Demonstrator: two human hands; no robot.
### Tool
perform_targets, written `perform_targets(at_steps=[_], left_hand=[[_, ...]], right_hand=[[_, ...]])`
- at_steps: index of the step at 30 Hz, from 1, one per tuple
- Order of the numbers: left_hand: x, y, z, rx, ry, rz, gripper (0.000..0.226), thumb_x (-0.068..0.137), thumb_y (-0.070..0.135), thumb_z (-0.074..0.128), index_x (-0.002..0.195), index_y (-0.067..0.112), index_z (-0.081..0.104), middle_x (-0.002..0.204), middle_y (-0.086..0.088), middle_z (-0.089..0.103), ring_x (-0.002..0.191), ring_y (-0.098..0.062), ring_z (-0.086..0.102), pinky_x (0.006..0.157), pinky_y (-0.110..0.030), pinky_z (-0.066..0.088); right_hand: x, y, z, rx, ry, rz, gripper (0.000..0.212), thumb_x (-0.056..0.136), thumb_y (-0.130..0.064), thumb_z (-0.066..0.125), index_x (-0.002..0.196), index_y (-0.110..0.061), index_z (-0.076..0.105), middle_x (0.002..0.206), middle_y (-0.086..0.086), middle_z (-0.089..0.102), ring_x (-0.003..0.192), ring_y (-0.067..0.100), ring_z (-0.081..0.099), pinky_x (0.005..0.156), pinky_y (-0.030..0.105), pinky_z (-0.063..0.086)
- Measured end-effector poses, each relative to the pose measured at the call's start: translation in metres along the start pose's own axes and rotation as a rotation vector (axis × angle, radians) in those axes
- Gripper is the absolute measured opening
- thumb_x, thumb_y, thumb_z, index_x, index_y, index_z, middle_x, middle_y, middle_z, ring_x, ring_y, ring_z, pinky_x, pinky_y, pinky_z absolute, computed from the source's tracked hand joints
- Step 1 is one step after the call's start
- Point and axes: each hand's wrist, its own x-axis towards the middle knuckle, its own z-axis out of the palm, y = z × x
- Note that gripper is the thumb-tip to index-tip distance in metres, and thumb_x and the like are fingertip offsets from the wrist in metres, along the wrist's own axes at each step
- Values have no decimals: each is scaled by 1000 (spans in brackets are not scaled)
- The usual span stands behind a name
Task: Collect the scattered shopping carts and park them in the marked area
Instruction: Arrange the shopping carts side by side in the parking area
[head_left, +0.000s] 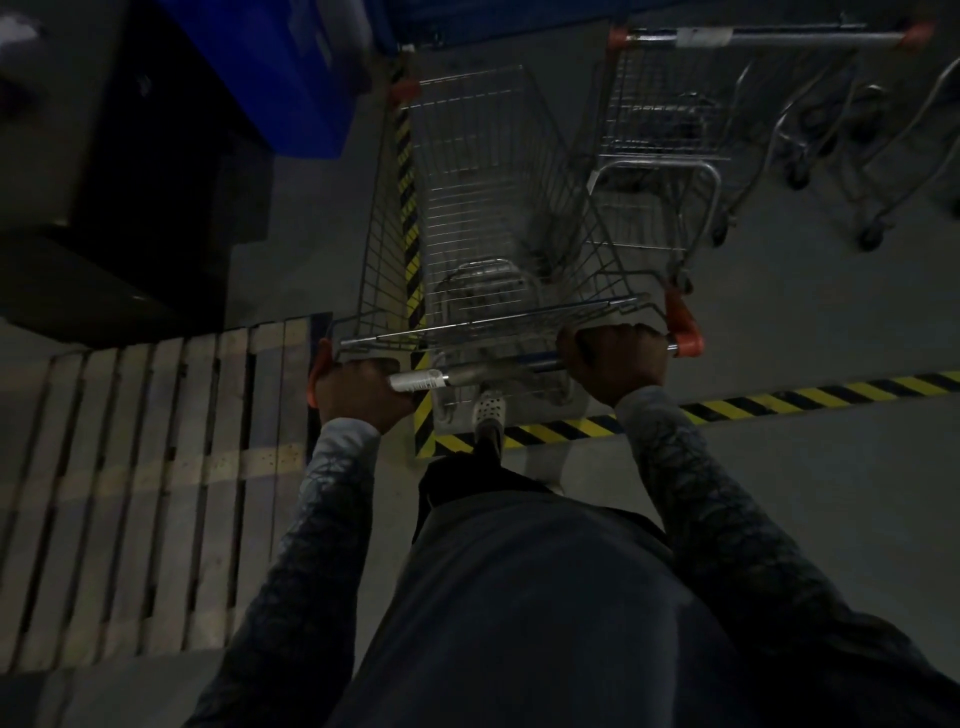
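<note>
Both hands are wrapped tight around the handle (498, 370) of a wire shopping cart (493, 208): the left hand (358, 395) grips near the orange cap at one end and the right hand (615, 364) grips near the other end. The cart is empty and points away from the person. Its back end is right at the yellow-and-black striped tape (779, 397) on the floor, and most of the basket is past that line. The step looks like rolling this cart into the marked area to park it. To do it well, push with both hands the same, slowly, so the cart goes straight. Another strip of the tape runs forward under the left part of the basket, so the cart seems to sit a bit over that edge. A small turn to the right would likely bring it fully inside. But be careful, because a second cart (670, 119) stands just beside it on the right, and they could bump or snag. More carts (857, 130) stand farther right. On the left, outside the tape, lie a wooden pallet (145, 467) and a blue container (291, 67), so there is little room that way. Straight ahead the floor (805, 312) looks open for a short way. One shoe (488, 408) is close behind the wheels, so small steps are best.
</note>
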Motion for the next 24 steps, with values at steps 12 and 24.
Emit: perform_targets(at_steps=[12,24], left_hand=[[28,24,-15,-406,-315,118,64,69,58,78,122,25,64,129,-6,55,122,-28,52,101,-33,40],[37,124,-18,-749,-116,343,51,80,67,63,98,20,70,100,4,59,103,-21,55,87,-35,47]], right_hand=[[1,45,-36,329,207,161,34,89,-36,51,77,-18,77,81,10,73,73,34,66,68,36,52],[-36,67,-30,491,397,323,37,97,-34,54,72,-11,67,84,8,65,80,30,53,70,38,42]])
